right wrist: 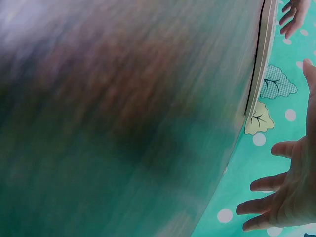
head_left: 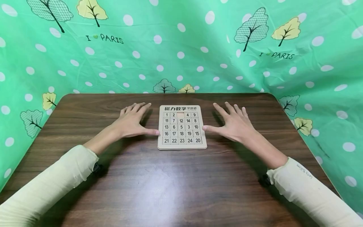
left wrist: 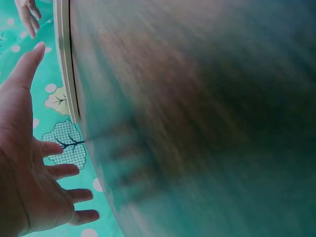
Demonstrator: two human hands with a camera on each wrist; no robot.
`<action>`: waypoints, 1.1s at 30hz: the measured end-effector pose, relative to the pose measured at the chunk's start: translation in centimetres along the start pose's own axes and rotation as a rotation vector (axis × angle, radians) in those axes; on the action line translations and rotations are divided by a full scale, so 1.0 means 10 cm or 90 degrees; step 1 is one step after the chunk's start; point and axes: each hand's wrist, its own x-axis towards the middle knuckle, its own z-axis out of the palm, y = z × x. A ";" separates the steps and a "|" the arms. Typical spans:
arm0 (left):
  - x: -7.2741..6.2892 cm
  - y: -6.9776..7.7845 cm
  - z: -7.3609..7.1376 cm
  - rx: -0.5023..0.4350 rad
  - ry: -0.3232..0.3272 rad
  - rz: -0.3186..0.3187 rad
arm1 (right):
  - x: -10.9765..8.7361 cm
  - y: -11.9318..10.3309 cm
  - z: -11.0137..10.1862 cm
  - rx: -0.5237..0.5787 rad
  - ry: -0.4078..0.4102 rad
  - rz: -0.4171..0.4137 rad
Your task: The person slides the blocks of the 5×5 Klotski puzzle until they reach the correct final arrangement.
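Note:
A pale sliding number puzzle (head_left: 182, 146) lies flat on the dark wooden table, its numbered tiles facing up. One gap in its top row, between tiles 2 and 4, shows bare board. On the puzzle's left side, my left hand (head_left: 131, 121) is spread with fingers straight, the thumb tip at the board's edge. Mirroring it on the right, my right hand (head_left: 236, 124) is spread too, its thumb tip by the right edge. Whether either thumb touches the board I cannot tell. Both wrist views show the board's thin side, (left wrist: 68, 64) and neither hand holds anything.
The glossy brown table (head_left: 181, 189) has rounded far corners. Behind and beside it hangs a green cloth (head_left: 181, 41) with white dots and printed trees. Pale sleeves (head_left: 54, 176) cover both forearms, with a dark band at each wrist.

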 end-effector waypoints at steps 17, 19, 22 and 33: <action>0.08 0.10 0.06 0.006 -0.082 0.030 | 0.06 -0.25 0.11 -0.002 -0.071 -0.048; 0.08 0.10 0.06 0.005 -0.092 0.029 | 0.07 -0.29 0.13 -0.006 -0.077 -0.059; 0.09 0.11 0.05 0.013 -0.110 0.028 | 0.08 -0.35 0.16 -0.013 -0.079 -0.075; 0.12 0.17 -0.01 0.057 -0.136 0.028 | -0.01 -0.51 0.18 0.001 -0.104 -0.115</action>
